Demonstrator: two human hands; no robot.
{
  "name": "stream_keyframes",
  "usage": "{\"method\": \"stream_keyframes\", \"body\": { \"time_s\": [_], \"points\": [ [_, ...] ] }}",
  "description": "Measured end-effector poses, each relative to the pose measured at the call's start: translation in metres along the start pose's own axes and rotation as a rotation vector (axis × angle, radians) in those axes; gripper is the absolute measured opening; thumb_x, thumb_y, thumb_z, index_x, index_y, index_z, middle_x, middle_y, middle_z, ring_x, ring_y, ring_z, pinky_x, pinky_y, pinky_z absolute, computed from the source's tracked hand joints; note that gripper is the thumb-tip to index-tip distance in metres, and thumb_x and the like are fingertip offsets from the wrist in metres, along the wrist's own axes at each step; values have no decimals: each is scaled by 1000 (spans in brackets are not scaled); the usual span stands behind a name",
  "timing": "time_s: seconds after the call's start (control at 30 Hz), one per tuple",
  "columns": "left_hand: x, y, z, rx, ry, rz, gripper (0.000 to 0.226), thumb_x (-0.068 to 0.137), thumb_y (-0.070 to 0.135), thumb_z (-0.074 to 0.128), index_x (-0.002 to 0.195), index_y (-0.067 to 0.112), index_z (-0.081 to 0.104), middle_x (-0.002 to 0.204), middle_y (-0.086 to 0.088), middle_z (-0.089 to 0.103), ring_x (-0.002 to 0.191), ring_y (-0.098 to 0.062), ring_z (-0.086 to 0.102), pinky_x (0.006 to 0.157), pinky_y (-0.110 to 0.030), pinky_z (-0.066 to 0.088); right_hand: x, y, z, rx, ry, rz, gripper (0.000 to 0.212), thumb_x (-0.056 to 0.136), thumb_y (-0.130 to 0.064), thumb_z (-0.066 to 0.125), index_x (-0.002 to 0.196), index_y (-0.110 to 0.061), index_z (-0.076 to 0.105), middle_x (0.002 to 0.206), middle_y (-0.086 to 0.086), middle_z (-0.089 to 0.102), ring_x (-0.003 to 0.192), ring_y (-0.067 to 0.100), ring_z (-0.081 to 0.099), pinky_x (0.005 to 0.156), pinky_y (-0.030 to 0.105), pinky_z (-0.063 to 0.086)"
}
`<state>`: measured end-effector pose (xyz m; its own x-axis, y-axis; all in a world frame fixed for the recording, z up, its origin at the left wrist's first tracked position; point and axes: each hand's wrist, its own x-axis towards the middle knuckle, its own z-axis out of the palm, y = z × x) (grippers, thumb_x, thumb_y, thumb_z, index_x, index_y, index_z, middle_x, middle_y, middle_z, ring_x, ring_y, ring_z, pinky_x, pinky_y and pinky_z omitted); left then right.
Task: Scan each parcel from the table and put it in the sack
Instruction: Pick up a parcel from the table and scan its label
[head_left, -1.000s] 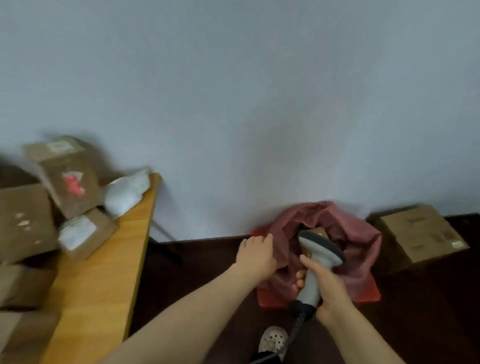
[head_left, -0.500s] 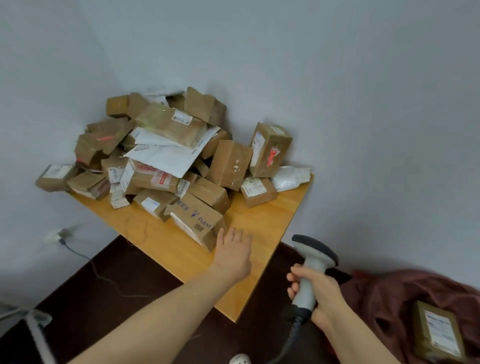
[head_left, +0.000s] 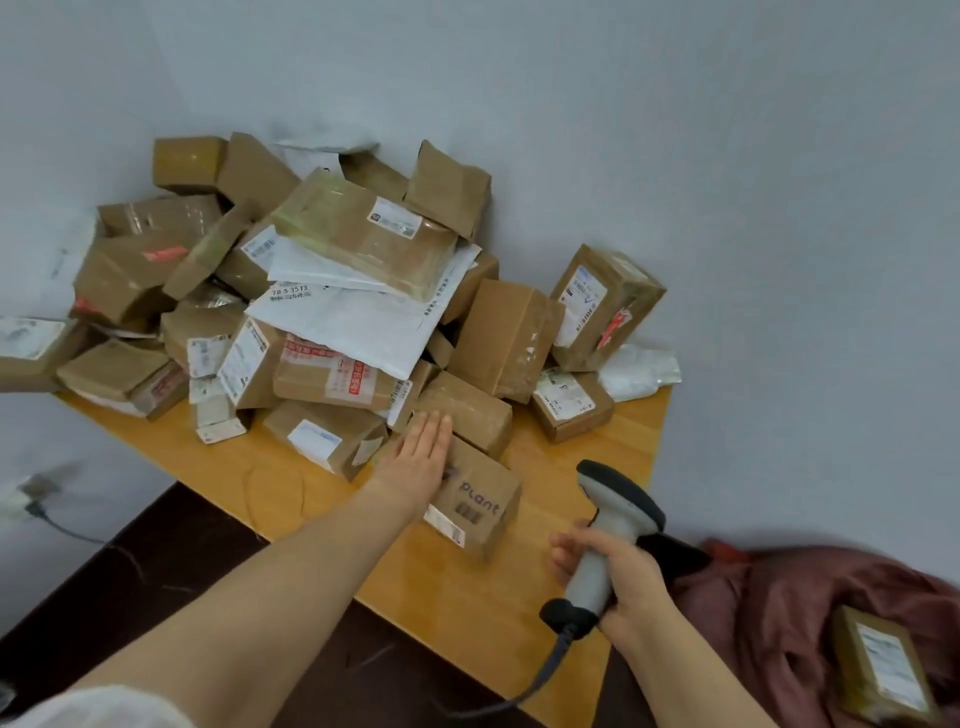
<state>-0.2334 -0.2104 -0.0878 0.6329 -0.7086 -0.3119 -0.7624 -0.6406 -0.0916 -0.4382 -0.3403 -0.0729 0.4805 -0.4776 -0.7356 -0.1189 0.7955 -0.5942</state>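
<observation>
A heap of brown cardboard parcels and white mailers (head_left: 332, 291) fills the back of the wooden table (head_left: 566, 587). Nearest the front lies a brown box printed "plant" (head_left: 480, 506). My left hand (head_left: 418, 460) lies flat, fingers straight, on that box's top left. My right hand (head_left: 618, 579) grips the grey handheld scanner (head_left: 613, 525), its head tilted over the table's right edge. The dark red sack (head_left: 789, 613) sits on the floor at lower right with a labelled brown parcel (head_left: 883, 667) inside.
Grey walls meet in a corner behind the heap. The scanner's cable (head_left: 540, 680) hangs down over the table front. A socket and plug (head_left: 31, 499) sit low on the left wall above the dark floor (head_left: 156, 551).
The view swung from the sack to the table. My left hand left the sack's rim, reached across the table and landed on the "plant" box. My right hand kept the scanner.
</observation>
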Motion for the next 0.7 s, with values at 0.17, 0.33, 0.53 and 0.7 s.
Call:
{"method": "stream_keyframes", "body": {
  "time_s": [0.17, 0.33, 0.53, 0.7],
  "points": [
    [13, -19, 10, 110, -58, 85, 100, 90, 11, 57, 147, 8, -25, 158, -12, -20, 148, -26, -8, 118, -43, 9, 9, 21, 14, 30, 64, 14, 14, 83, 6, 66, 96, 1, 63, 75, 22, 71, 53, 25, 68, 52, 35, 58],
    [-8, -15, 23, 199, -26, 73, 112, 80, 30, 69, 150, 10, -17, 155, -17, 5, 142, -35, 11, 116, -47, 16, 11, 28, 13, -6, 74, 43, 10, 85, 6, 62, 92, 0, 60, 70, 20, 71, 50, 23, 67, 49, 34, 57],
    [-49, -16, 7, -326, -332, -156, 98, 53, 46, 81, 128, 10, 31, 121, -5, 39, 112, -22, 42, 95, -37, 45, 3, 17, 7, -37, 50, 28, 8, 86, 5, 64, 93, 0, 61, 65, 18, 70, 49, 22, 67, 49, 34, 58],
    [-80, -19, -25, -1171, -456, -174, 44, 72, 22, 81, 102, 21, 48, 101, 6, 67, 84, -9, 59, 65, -20, 50, -10, -2, 13, -30, -50, -19, 14, 87, 3, 64, 98, -4, 59, 75, 18, 69, 55, 22, 66, 54, 33, 57]
  ]
}}
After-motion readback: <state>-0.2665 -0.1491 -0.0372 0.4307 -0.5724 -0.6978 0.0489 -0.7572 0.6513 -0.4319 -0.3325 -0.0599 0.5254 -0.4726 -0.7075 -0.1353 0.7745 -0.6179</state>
